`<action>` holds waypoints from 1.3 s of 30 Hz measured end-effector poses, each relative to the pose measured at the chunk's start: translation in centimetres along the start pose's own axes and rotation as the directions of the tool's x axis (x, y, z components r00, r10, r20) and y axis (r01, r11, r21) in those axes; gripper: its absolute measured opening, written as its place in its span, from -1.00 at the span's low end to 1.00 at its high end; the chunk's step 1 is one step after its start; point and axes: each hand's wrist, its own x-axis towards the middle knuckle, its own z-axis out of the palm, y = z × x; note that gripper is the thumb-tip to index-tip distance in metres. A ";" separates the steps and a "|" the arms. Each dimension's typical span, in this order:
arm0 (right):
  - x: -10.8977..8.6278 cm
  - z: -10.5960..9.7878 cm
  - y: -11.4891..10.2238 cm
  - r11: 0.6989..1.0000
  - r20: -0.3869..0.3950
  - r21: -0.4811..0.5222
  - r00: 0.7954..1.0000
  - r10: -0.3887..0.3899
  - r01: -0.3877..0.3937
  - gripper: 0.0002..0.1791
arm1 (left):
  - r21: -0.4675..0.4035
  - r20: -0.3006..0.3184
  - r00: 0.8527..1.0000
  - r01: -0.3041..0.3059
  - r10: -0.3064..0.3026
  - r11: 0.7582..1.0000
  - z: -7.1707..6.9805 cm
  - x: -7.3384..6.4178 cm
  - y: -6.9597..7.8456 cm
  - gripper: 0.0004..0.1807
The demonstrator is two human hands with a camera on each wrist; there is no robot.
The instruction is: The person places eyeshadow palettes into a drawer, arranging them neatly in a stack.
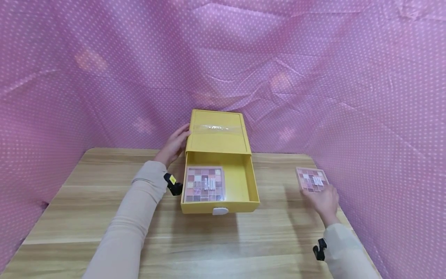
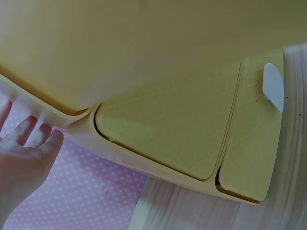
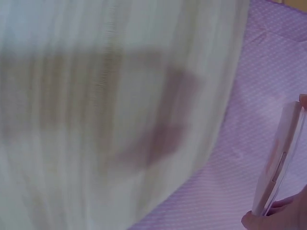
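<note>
Pinching one eyeshadow palette (image 1: pixel 312 180) by its edges, your right grip (image 1: pixel 324 201) is closed just as far as that case allows, with digits at opposite ends of it in the right wrist view. You have it over the right end of the bench (image 1: pixel 195 248), well apart from the yellow drawer (image 1: pixel 198 208), and the shadows on the wood suggest it is off the surface. A matching eyeshadow palette (image 1: pixel 203 184) appears to lie flat in the drawer's left part, its "BACK" lettering facing up, with the drawer's yellow floor showing to its right. Judging by this layout, the work looks about midway: the drawer stands pulled out and one palette is inside it; if this is stowing, you have the palette in your right grip left to place and the drawer left to push in by its white tab (image 1: pixel 220 211). Your left grip (image 1: pixel 174 145) rests at the left side of the yellow organiser box (image 1: pixel 223 143), its fingers loosely extended against the edge, clasping nothing that you can see. Clear tape (image 1: pixel 217 128) crosses the box's top, and behind everything your dotted pink curtain (image 1: pixel 223 46) walls off the bench.
</note>
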 end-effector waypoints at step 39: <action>0.1 -5.9 -11.8 0.913 0.082 0.141 0.915 -0.396 0.383 -0.14 | 0.016 -0.004 1.000 0.005 -0.005 1.000 -0.2 0.2 0.0 -0.42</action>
